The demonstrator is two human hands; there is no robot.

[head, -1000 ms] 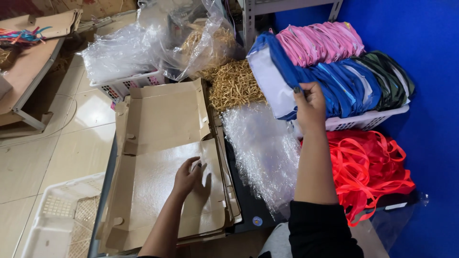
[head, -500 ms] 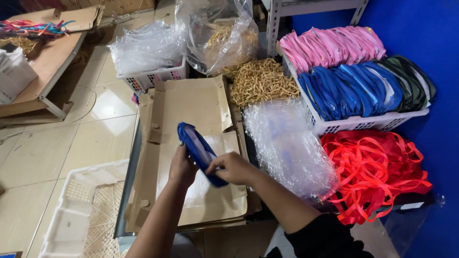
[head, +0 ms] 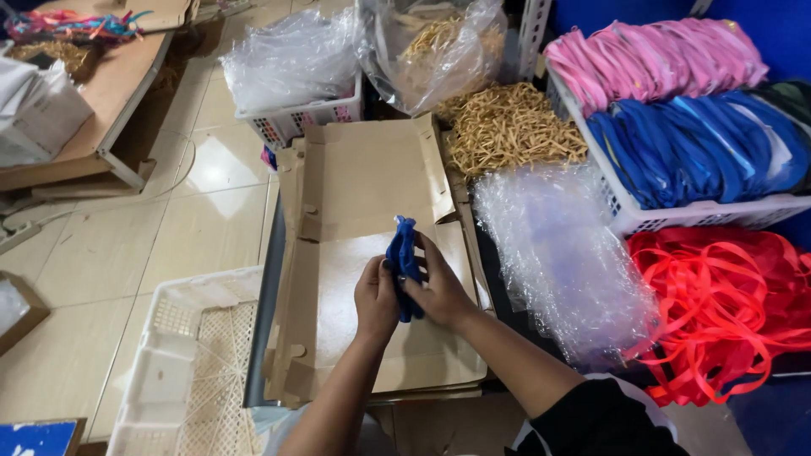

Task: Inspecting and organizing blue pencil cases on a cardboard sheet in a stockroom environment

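Gripping a blue strap (head: 402,263) between them, both hands meet over the flattened cardboard (head: 372,186) that covers the work surface. The left hand (head: 377,297) has its fingers curled shut round the strap's lower part from the left; the right hand (head: 439,291) closes on it from the right, thumb and fingers pressed to the same bundle. The strap is folded into a narrow bunch whose long axis runs nearly straight away from the person, leaning a little to the left; its upper end pokes out above the hands and points toward the far edge of the cardboard, while the lower end shows just below the left thumb. It is held just above the cardboard; whether it touches cannot be told

Right of the hands lies a heap of clear plastic bags (head: 562,253), near the right forearm. Beyond that a white basket (head: 642,221) holds blue straps (head: 693,156) and pink straps (head: 655,59) in rows, and a loose pile of red straps (head: 726,304) lies in front of it. At the far end of the cardboard sits a mound of tan bands (head: 511,127), with a clear sack (head: 431,51) of more behind it and a second basket (head: 300,118) stuffed with plastic to the left. A white crate (head: 160,380) stands on the tiled floor (head: 110,245) at the person's left, apart from the hands. Nothing lies on the cardboard between the strap and its far edge
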